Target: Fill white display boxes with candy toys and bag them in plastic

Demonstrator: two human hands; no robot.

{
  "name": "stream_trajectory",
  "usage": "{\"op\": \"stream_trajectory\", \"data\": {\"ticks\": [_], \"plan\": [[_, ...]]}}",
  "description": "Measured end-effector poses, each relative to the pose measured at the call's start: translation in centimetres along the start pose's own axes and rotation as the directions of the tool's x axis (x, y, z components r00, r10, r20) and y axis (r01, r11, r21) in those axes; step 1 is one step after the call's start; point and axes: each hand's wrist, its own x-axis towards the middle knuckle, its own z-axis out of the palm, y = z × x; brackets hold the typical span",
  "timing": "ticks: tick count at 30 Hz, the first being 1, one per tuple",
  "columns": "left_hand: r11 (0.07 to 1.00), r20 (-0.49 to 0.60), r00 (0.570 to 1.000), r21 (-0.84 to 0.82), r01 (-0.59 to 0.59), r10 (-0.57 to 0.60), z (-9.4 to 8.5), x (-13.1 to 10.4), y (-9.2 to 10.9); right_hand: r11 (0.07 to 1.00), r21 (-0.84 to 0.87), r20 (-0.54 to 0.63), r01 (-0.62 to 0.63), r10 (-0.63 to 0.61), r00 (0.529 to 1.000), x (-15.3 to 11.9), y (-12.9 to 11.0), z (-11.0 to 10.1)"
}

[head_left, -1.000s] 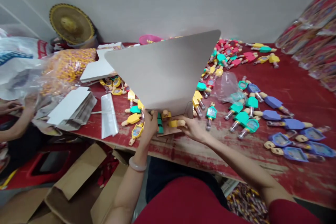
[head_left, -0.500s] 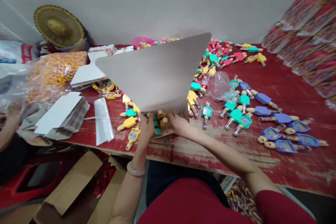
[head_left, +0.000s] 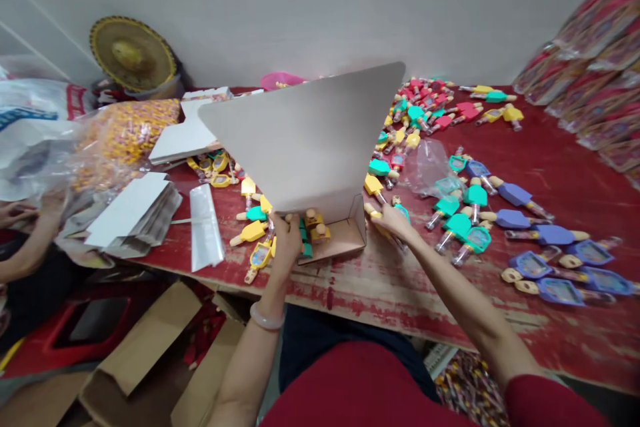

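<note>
A cardboard display box (head_left: 344, 239) with a tall grey back panel (head_left: 310, 140) stands on the table in front of me. Green toys (head_left: 305, 248) and yellow toys (head_left: 320, 232) sit in its left part, while bare cardboard shows on the right. My left hand (head_left: 288, 240) is closed around the box's left wall, fingers beside the green toys. To the right of the box, my right hand (head_left: 394, 221) has its fingers closed on a yellow paddle-shaped toy (head_left: 371, 209) with a clear tube end, partly covered by the hand.
Green toys (head_left: 457, 227) and purple toys (head_left: 555, 235) lie to the right, with a crumpled clear bag (head_left: 425, 163) behind. Left are folded white boxes (head_left: 130, 210), plastic sleeves (head_left: 206, 230) and a bag of yellow pieces (head_left: 135, 133). Another person's hands (head_left: 50, 203) show at far left.
My right hand has left the box's right side and moved right onto a yellow toy. The box's right part is now uncovered. My left hand stays at the left wall.
</note>
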Motion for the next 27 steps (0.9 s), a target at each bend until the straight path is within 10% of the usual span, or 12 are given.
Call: {"op": "stream_trajectory", "data": {"ticks": [3,7,9,14,19,24,27], "plan": [[0.999,-0.009,1.0,-0.031,-0.03,0.029,0.2,0.0,-0.1,0.956,0.292,0.084,-0.007,-0.018,0.996,-3.6,3.7,-1.6],[0.997,-0.024,0.998,-0.055,-0.055,0.054,0.5,0.0,-0.3,0.424,0.906,0.132,-0.018,-0.241,0.961,-8.4,4.4,-3.2],[0.997,-0.011,0.999,-0.065,-0.046,0.046,0.5,0.0,-0.3,0.333,0.943,0.119,-0.01,-0.31,0.943,-10.6,2.5,-2.3],[0.996,0.002,0.999,-0.077,-0.052,0.053,0.4,-0.3,0.0,0.603,0.765,-0.098,0.226,-0.239,0.966,-13.6,-3.9,3.5],[0.996,0.008,0.998,-0.052,-0.067,0.068,0.3,-0.4,0.4,0.866,0.254,-0.319,0.43,-0.345,0.883,-14.3,-6.4,7.4],[0.998,0.002,1.0,-0.06,-0.031,0.031,0.3,0.0,-0.5,0.811,-0.193,-0.152,0.552,-0.58,0.8,-15.5,-7.6,8.7],[0.996,0.006,0.998,-0.062,-0.062,0.063,0.4,0.8,-1.8,0.838,-0.219,-0.061,0.499,-0.523,0.85,-14.9,-8.9,8.7]]}}
